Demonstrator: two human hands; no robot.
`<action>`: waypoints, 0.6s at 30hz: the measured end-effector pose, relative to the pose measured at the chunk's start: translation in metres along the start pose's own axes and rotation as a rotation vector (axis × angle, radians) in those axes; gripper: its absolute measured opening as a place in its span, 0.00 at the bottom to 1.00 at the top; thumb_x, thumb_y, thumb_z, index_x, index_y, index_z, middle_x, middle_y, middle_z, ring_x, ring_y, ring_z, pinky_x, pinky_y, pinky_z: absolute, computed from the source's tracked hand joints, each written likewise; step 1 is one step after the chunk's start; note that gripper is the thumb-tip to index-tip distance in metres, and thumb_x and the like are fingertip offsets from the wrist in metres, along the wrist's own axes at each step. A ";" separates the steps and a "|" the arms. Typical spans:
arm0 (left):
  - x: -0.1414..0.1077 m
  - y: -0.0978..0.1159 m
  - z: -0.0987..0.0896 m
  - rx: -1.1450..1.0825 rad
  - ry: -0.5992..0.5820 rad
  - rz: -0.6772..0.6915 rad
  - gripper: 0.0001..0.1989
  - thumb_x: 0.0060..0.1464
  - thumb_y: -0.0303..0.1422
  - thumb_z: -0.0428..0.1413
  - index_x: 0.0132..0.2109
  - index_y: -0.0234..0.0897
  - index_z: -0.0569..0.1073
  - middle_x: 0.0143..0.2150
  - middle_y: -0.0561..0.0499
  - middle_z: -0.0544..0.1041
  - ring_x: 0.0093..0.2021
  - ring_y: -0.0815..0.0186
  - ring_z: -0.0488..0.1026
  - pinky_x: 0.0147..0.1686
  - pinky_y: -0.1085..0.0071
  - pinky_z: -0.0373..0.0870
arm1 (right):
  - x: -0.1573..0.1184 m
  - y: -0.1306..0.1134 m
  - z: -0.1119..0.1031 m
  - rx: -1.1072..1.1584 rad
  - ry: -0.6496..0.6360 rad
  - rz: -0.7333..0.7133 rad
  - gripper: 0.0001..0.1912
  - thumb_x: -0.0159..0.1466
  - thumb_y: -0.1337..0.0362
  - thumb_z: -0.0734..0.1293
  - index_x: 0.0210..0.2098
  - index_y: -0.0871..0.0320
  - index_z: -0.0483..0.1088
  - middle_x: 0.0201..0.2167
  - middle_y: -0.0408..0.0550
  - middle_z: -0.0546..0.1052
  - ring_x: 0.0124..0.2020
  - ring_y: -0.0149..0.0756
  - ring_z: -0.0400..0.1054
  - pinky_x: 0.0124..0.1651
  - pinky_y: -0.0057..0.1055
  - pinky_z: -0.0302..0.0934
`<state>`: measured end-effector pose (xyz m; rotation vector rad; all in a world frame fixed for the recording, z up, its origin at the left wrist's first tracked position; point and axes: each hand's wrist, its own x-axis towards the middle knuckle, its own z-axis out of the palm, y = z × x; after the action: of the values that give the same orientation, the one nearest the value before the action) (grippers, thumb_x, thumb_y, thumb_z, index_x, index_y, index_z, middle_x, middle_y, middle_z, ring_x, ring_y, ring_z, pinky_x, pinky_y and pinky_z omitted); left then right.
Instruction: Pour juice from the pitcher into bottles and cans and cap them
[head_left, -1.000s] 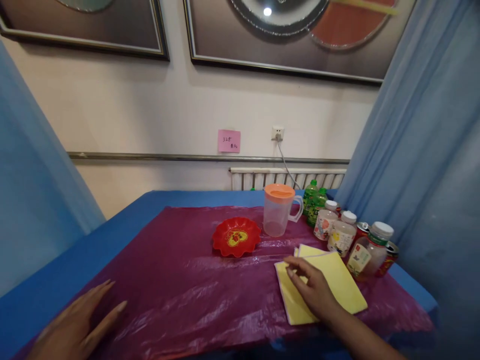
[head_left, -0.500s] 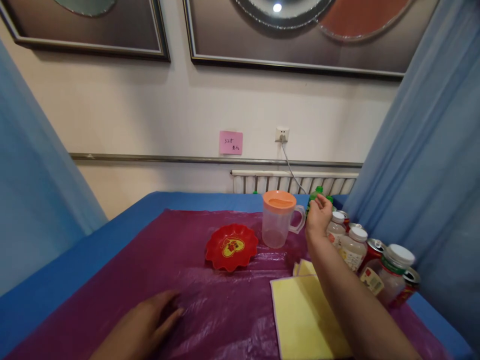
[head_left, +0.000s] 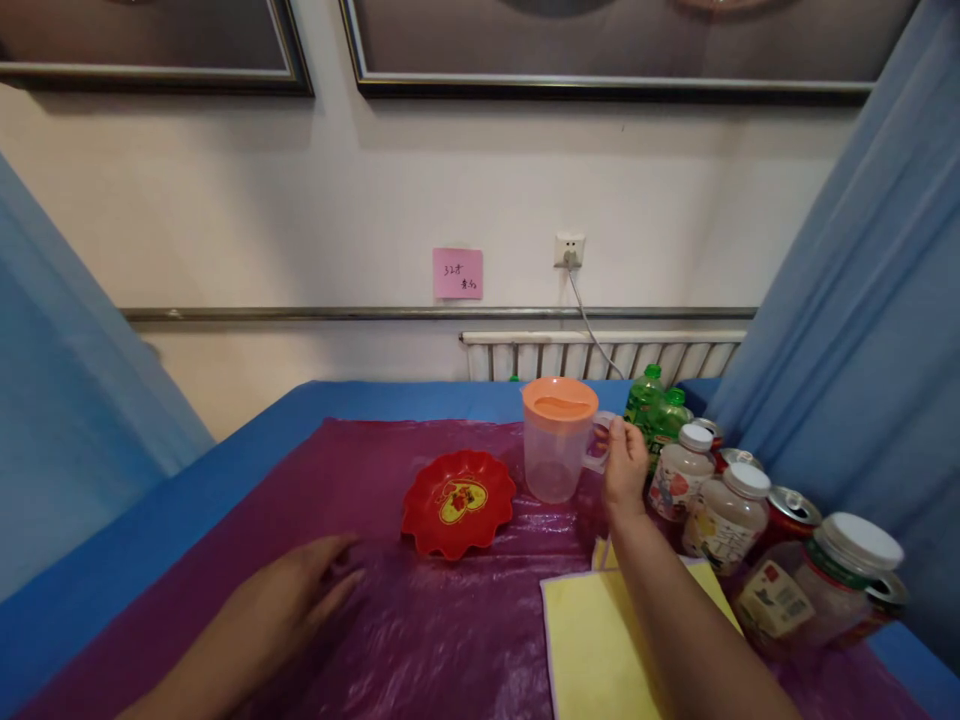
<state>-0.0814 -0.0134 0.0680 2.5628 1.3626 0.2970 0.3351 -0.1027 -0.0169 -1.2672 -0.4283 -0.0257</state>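
Note:
A clear plastic pitcher (head_left: 553, 460) with an orange lid stands upright on the purple sheet (head_left: 390, 620). Fingers of my right hand (head_left: 626, 465) are curled around the pitcher's handle, on its right side. My left hand (head_left: 300, 590) hovers low over the sheet at the lower left, thumb and fingers apart, holding nothing. Between the hands, farther back, lies a red scalloped plate (head_left: 459, 503) with a yellow design. Yellow cloths (head_left: 592, 640) lie partly under my right forearm.
Along the right side stand green bottles (head_left: 651, 400), white-capped bottles (head_left: 726, 515), a large jar (head_left: 817, 580) and several cans (head_left: 791, 508). Blue curtains (head_left: 847, 300) hang at both sides. Behind the table are a radiator (head_left: 540, 358) and a wall socket (head_left: 569, 251).
My right hand has moved down and left from beside the green bottles to the pitcher's handle and closed on it. My left hand has barely moved. The view has shifted slightly.

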 end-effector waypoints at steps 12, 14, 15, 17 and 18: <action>0.167 0.224 -0.028 0.094 0.099 0.846 0.15 0.63 0.36 0.55 0.53 0.37 0.77 0.53 0.43 0.81 0.52 0.56 0.76 0.52 0.62 0.69 | -0.002 -0.013 0.003 -0.074 -0.134 -0.101 0.32 0.64 0.34 0.59 0.21 0.54 0.61 0.17 0.37 0.62 0.21 0.30 0.55 0.27 0.28 0.53; 0.195 0.246 -0.023 0.190 -0.011 0.915 0.13 0.61 0.34 0.58 0.51 0.36 0.79 0.51 0.43 0.82 0.50 0.58 0.76 0.51 0.65 0.68 | -0.002 -0.014 0.004 -0.108 -0.123 -0.125 0.32 0.65 0.34 0.58 0.21 0.54 0.61 0.17 0.37 0.61 0.22 0.30 0.54 0.27 0.28 0.52; 0.206 0.254 -0.019 0.212 -0.039 0.935 0.12 0.59 0.33 0.59 0.48 0.36 0.80 0.47 0.44 0.83 0.47 0.59 0.76 0.50 0.67 0.67 | -0.002 -0.014 0.005 -0.127 -0.116 -0.138 0.31 0.66 0.35 0.58 0.22 0.54 0.60 0.18 0.37 0.60 0.22 0.30 0.53 0.27 0.28 0.51; 0.221 0.263 -0.011 0.236 -0.078 0.967 0.07 0.56 0.32 0.61 0.42 0.37 0.81 0.41 0.46 0.84 0.43 0.61 0.76 0.48 0.68 0.66 | -0.001 -0.013 0.005 -0.166 -0.104 -0.163 0.31 0.66 0.35 0.57 0.22 0.54 0.59 0.18 0.36 0.59 0.23 0.30 0.52 0.28 0.28 0.49; 0.225 0.265 -0.007 0.241 -0.088 0.979 0.05 0.55 0.32 0.61 0.39 0.38 0.81 0.38 0.47 0.84 0.41 0.61 0.76 0.47 0.69 0.66 | -0.001 -0.012 0.005 -0.184 -0.102 -0.174 0.31 0.67 0.35 0.57 0.22 0.54 0.59 0.18 0.36 0.59 0.23 0.30 0.51 0.28 0.28 0.49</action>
<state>0.2487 0.0306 0.1680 3.1993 0.0121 0.1625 0.3297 -0.1018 -0.0048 -1.4133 -0.6352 -0.1510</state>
